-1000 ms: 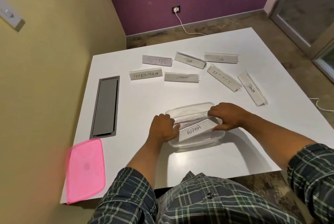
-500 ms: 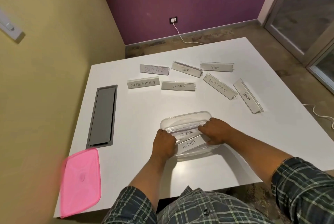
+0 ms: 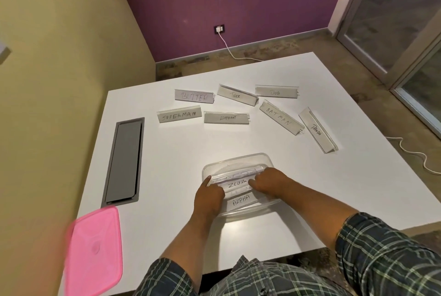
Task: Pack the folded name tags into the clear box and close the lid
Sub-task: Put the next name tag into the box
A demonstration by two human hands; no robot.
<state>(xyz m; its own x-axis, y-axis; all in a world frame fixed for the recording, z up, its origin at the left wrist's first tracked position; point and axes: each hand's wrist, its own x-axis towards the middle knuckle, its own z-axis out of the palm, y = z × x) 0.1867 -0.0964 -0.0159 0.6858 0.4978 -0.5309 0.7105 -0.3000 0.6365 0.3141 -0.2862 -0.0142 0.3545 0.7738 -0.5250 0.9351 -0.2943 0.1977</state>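
Observation:
The clear box [image 3: 238, 160] stands near the front edge of the white table [image 3: 171, 152]. Inside it lie three folded name tags: one at the back [image 3: 241, 173], ZEBRA [image 3: 236, 184] in the middle, ALPHA [image 3: 241, 200] at the front. My left hand [image 3: 210, 196] is curled over the tags' left ends, index finger at the box's left wall. My right hand [image 3: 269, 182] presses on ZEBRA's right end. Several tags stand farther back: BUTTER [image 3: 193, 96], TIGER [image 3: 236, 95], DOG [image 3: 275, 91], SUPERMAN [image 3: 179, 116], ELEPHANT [image 3: 226, 117], BATMAN [image 3: 280, 116], PANDA [image 3: 317, 129]. The pink lid [image 3: 95, 252] lies at the front left corner.
A grey cable hatch [image 3: 124, 162] is set into the table's left side. A yellow wall runs close along the left edge. White cables trail on the floor at the right [image 3: 415, 152] and behind the table [image 3: 229, 49].
The ALPHA tag has gone from tilted over the box's front rim to lying flat inside it. Both hands have shifted onto the ZEBRA tag. The camera has tilted up.

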